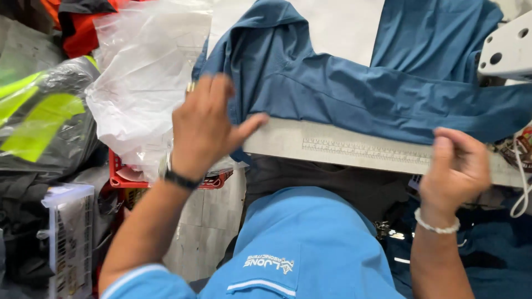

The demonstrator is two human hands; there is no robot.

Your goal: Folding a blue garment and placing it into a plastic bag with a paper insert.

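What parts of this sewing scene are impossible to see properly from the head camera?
- Blue garment: its top and right side run off the frame.
- Left hand: its fingertips and whatever they touch lie behind the hand.
- Right hand: curled at the table edge; a grip cannot be told.
- Ruler marks there: too small.

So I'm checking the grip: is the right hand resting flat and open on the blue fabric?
No: the right hand is curled closed at the lower edge of the blue fabric garment, not lying flat.

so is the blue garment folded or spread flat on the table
Spread, not folded flat: the blue garment lies opened across the sewing table with loose creases. The left hand presses its edge; the right hand pinches the hem.
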